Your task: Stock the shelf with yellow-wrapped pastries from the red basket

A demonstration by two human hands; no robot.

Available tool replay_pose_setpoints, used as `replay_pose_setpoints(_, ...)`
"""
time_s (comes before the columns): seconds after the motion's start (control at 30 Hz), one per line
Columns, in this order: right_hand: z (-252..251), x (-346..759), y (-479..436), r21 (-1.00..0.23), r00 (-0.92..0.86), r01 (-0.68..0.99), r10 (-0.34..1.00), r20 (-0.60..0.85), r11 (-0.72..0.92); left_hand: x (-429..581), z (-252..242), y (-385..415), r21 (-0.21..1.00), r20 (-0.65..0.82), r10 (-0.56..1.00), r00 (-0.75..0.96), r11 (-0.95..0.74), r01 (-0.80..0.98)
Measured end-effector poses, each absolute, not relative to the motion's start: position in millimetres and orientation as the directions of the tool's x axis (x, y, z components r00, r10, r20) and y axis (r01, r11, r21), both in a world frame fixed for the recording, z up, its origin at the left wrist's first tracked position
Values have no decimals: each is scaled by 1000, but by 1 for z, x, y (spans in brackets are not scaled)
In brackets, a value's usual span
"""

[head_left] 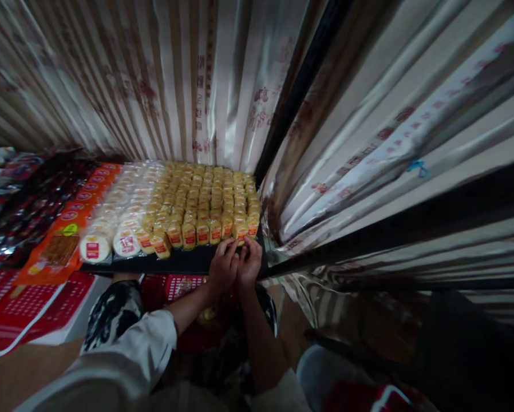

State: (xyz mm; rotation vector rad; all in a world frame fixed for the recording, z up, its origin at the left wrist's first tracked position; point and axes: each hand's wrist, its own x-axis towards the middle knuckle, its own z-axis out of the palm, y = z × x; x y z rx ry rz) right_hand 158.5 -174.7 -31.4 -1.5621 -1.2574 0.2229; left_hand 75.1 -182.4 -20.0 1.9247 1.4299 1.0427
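My left hand [224,263] and my right hand [250,260] meet at the front edge of a black tabletop [188,262]. Between their bent fingertips is a small yellow packaged cake [240,230], at the front of a row near the right end. Its lower part is hidden by my fingers. Many more wrapped yellow cakes [201,197] stand in tight rows behind it and to its left. One cake [161,245] at the left front sits a little forward of the others.
Left of the cakes lie round white packets [94,248], orange packets [63,246] and dark glossy packets [34,200]. A red basket [29,309] stands below at left; another red basket [184,284] is under my arms. Printed striped curtains [222,86] and a dark pole [297,91] border the table.
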Motion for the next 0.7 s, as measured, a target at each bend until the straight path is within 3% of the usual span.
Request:
replay_pose_setpoints(0.37,-5,149,-206,-799,406,575,788,463,173,49,-6,-208,767,323,939,118,-333,549)
replay_pose_setpoints(0.47,-13,141,-231,-848,367,501,845,389,172,26,-16,-232,778,308,937,167,-349,522)
replay_pose_setpoints(0.6,-45,124,-264,-880,273,475,948,166,17,-1,-49,-263,790,126,953,275,-264,553)
replay_pose_setpoints(0.7,-79,112,-272,-853,259,514,965,47,-97,-11,-78,-270,778,-202,953,226,16,628)
